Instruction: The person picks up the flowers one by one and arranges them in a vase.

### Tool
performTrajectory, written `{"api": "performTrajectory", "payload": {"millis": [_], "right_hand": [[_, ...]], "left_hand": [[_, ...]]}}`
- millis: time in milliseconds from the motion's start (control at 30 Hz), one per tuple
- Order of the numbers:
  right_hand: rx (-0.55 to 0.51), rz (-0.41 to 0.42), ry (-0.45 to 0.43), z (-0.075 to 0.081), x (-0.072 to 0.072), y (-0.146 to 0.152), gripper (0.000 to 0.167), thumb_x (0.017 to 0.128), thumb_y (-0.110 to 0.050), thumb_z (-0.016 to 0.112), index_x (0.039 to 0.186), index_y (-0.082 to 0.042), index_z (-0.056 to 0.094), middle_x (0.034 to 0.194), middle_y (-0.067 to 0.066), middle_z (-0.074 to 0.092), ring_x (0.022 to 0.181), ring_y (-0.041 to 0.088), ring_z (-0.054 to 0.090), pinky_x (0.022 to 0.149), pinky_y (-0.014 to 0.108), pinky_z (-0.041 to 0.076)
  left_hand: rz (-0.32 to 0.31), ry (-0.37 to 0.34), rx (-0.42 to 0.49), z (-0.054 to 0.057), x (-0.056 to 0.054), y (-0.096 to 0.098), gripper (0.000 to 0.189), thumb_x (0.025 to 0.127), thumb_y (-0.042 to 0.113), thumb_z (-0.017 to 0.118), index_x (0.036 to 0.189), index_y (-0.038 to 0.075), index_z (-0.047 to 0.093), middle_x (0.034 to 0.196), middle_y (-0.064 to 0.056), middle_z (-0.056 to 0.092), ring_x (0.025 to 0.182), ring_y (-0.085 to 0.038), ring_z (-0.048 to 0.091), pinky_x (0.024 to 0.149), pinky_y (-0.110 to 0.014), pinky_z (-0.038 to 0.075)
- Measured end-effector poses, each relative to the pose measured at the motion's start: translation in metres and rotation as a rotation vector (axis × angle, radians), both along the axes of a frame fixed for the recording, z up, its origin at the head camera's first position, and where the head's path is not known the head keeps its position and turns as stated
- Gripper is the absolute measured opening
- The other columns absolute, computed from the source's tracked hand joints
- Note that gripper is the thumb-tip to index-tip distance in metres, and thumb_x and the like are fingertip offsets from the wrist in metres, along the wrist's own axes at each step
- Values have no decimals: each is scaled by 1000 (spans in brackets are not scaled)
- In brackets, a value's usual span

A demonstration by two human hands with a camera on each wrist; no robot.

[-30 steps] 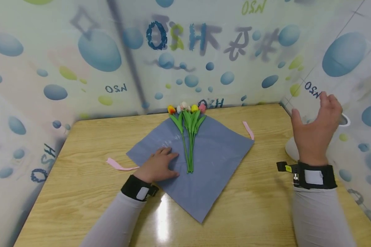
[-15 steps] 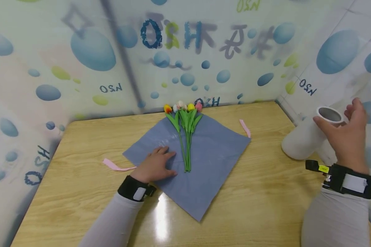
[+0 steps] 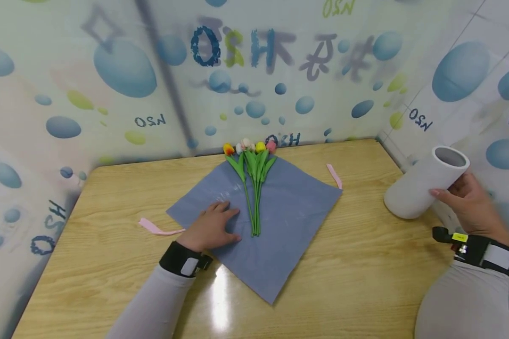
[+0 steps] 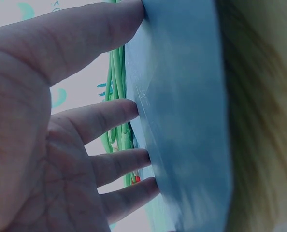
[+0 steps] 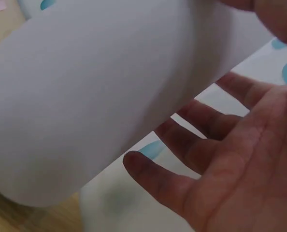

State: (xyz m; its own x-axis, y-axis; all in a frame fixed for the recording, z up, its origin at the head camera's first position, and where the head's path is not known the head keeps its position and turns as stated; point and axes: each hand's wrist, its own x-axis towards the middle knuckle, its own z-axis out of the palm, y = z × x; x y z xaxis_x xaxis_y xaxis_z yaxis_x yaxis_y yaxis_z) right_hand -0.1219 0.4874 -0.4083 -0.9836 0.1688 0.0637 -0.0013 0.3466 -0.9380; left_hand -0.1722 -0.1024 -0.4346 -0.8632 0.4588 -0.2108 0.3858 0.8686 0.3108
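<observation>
Step in hand, I'd say: getting hold of the white vase [image 3: 417, 190], over at the table's [image 3: 356, 263] R end, well apart from the flowers [image 3: 259, 167]. R hand [image 3: 475, 202] is grasping it near the mouth — thumb on the near side, other fingers curled toward the far side, little finger looking off the surface. Can't tell if the base is down or lifted, or if it's truly tilted. L hand [image 3: 209, 228] grips nothing: fingers spread, tips resting on the blue-grey sheet [image 3: 288, 221], just beside the stems. Flowers lie on the sheet w/ heads at the far corner, btwn two pink ribbons. Next move prob. calls for a fuller R grip — smooth, wide body, could slip — w/ L staying light on the sheet.
</observation>
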Motion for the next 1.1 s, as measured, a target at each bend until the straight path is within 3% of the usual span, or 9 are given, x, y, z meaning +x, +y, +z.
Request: {"api": "performTrajectory", "payload": {"millis": [100, 267, 433, 600, 767, 967, 1033, 1100], "right_hand": [[-34, 41, -42, -10, 0, 5, 84, 102, -7, 64, 164, -42, 19, 171, -10, 24, 154, 10, 23, 131, 30, 4], [-102, 93, -153, -20, -4, 10, 88, 104, -12, 63, 162, -50, 9, 174, -17, 10, 161, 16, 6, 129, 52, -11], [-213, 116, -170, -26, -5, 13, 90, 104, -8, 61, 162, -52, 8, 174, -19, 4, 163, 19, -6, 124, 57, -19], [-216, 111, -183, -27, -5, 14, 90, 104, -9, 61, 161, -54, 7, 174, -21, 1, 163, 23, -11, 121, 62, -20], [-151, 115, -164, -28, -6, 14, 87, 105, -11, 60, 162, -51, 8, 174, -18, 4, 163, 20, -3, 124, 60, -16], [-58, 111, -207, -28, -9, 12, 80, 107, -19, 58, 163, -51, 9, 174, -15, 11, 160, 18, 10, 129, 58, -7], [-3, 105, -227, -28, -11, 10, 77, 108, -24, 57, 163, -50, 10, 174, -14, 14, 158, 17, 15, 132, 54, 1], [55, 100, -234, -28, -13, 7, 74, 108, -28, 57, 163, -50, 12, 172, -13, 20, 153, 13, 23, 131, 39, 18]], "left_hand": [[1, -5, -2, 0, 0, 0, 76, 88, 47, 79, 151, 13, 55, 164, -22, 37, 154, -48, 29, 120, -69, 29], [4, -5, 0, -1, -1, -1, 76, 88, 47, 79, 151, 13, 55, 165, -22, 36, 154, -48, 29, 120, -69, 29], [-3, -4, -7, -2, -2, -1, 76, 88, 48, 79, 151, 13, 54, 165, -22, 37, 154, -48, 30, 120, -70, 29], [1, 2, 5, -3, -1, -2, 78, 88, 51, 78, 152, 14, 53, 166, -21, 35, 154, -47, 30, 119, -71, 29], [15, 28, 17, -4, 0, 0, 84, 88, 55, 77, 156, 15, 48, 169, -17, 30, 154, -48, 28, 115, -76, 31], [28, 26, -7, -3, 1, 2, 81, 88, 56, 77, 152, 12, 53, 166, -17, 38, 154, -48, 29, 116, -75, 30], [32, 26, -11, -3, 1, 2, 81, 87, 55, 78, 151, 11, 55, 165, -18, 39, 154, -48, 29, 115, -76, 31], [37, 23, -14, -3, 0, 1, 81, 87, 55, 78, 150, 11, 55, 165, -18, 39, 154, -49, 29, 115, -76, 31]]}}
